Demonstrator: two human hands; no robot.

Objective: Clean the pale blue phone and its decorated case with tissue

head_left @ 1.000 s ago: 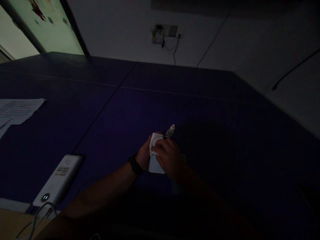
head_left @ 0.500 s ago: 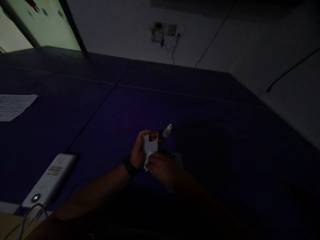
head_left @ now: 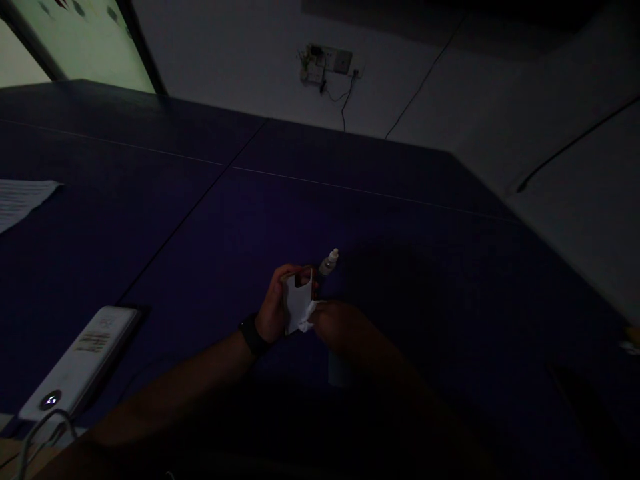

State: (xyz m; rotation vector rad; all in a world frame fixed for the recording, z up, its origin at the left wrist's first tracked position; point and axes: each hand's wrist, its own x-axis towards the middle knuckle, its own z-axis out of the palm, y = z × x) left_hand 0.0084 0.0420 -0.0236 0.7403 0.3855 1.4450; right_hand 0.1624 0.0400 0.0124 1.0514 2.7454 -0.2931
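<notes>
A phone case [head_left: 297, 303], pale inside with a camera cutout at its top, is gripped by my left hand [head_left: 271, 310], whose fingers wrap behind it. My right hand [head_left: 337, 325] pinches a crumpled white tissue [head_left: 307, 317] against the case's lower right edge. Just beyond the case is a small clear bottle [head_left: 328, 264] with a white cap. Partly under my right forearm lies a pale flat object [head_left: 340, 372], too dark and covered to name.
A white power bank [head_left: 80, 363] with a lit display and a cable lies at the left. Printed paper [head_left: 25, 199] rests farther back on the dark blue table [head_left: 210, 247]. Wall sockets [head_left: 330, 61] with cords are behind it.
My right hand has moved the tissue from the lower middle of the case to its right edge. The view has shifted slightly to the right.
</notes>
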